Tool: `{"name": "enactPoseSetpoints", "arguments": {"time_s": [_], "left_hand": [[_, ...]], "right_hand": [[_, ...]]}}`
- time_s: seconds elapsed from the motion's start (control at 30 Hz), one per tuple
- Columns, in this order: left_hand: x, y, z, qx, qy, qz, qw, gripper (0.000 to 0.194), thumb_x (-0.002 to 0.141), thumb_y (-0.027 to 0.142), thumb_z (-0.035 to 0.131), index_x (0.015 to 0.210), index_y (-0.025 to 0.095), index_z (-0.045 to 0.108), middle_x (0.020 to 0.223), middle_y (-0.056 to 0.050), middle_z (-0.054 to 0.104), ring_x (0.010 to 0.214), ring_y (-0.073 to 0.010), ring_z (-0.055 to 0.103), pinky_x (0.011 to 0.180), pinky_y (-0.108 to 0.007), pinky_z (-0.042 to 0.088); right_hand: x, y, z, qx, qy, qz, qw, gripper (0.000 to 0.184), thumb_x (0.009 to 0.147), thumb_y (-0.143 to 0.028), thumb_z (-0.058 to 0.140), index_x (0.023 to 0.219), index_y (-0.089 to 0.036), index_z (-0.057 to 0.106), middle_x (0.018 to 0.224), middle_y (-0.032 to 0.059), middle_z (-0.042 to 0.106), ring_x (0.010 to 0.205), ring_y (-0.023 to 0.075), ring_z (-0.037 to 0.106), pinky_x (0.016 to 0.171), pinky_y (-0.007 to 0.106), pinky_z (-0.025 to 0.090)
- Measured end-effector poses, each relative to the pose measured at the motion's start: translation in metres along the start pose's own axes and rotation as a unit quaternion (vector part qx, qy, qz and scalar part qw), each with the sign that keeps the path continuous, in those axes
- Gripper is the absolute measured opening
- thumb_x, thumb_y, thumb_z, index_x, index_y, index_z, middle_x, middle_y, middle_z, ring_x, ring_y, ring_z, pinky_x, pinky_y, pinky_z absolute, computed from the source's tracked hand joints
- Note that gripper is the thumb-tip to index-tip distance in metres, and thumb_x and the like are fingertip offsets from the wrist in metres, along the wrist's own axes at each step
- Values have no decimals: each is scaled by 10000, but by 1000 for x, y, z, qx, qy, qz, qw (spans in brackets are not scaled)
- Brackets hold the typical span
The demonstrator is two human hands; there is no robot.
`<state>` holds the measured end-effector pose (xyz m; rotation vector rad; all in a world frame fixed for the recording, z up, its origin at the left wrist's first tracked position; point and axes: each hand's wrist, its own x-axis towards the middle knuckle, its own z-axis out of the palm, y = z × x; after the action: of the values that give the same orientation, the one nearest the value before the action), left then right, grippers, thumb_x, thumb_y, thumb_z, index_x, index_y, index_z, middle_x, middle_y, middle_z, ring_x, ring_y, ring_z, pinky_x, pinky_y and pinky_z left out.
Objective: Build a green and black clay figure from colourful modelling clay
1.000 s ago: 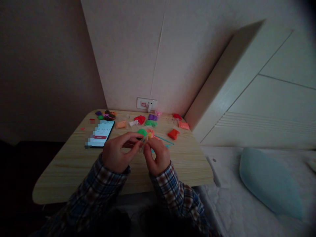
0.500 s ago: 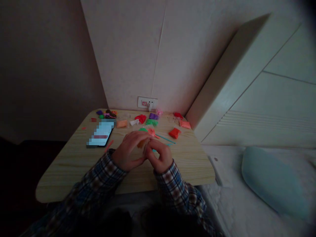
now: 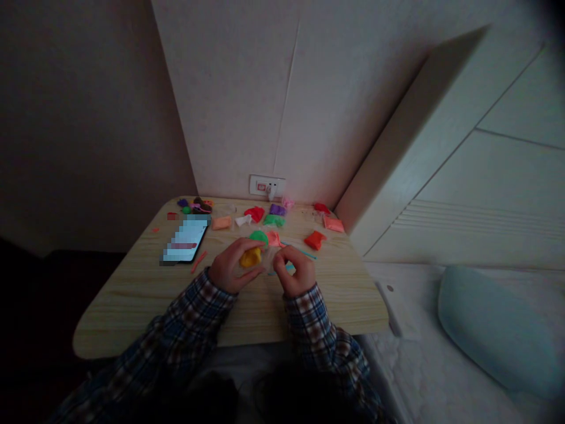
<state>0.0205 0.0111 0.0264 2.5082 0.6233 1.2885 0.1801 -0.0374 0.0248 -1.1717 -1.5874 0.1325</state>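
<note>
My left hand (image 3: 230, 270) is closed round a yellow lump of clay (image 3: 250, 257) above the middle of the small wooden table (image 3: 132, 294). My right hand (image 3: 295, 270) sits close beside it with its fingers pinched on something thin and clear that I cannot make out. Just beyond my hands lie a green clay piece (image 3: 258, 237), a salmon clay piece (image 3: 273, 238) and a thin blue stick (image 3: 304, 253).
A phone (image 3: 185, 240) lies at the left with a red stick (image 3: 198, 262) beside it. Several small coloured clay packets, among them a red packet (image 3: 315, 240), are scattered along the table's back. A wall socket (image 3: 266, 186) sits behind. A bed with a blue pillow (image 3: 494, 330) is at right.
My hands have drawn slightly apart and lowered toward the table. The yellow clay now shows in my left hand. The view has shifted a little.
</note>
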Motion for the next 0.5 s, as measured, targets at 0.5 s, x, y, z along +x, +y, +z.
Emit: {"name": "enactPoseSetpoints", "arguments": {"time_s": [0.5], "left_hand": [[-12,-14,0,59,-18,-94,994,348,803,406,561,1048,170,632,1016,-84,705,883,-193,673,803,-271,531]], "right_hand": [[-8,25,22,84,3,-33,996,47,788,-196,555,792,-197,602,739,27,581,614,128,520,530,244,455]]}}
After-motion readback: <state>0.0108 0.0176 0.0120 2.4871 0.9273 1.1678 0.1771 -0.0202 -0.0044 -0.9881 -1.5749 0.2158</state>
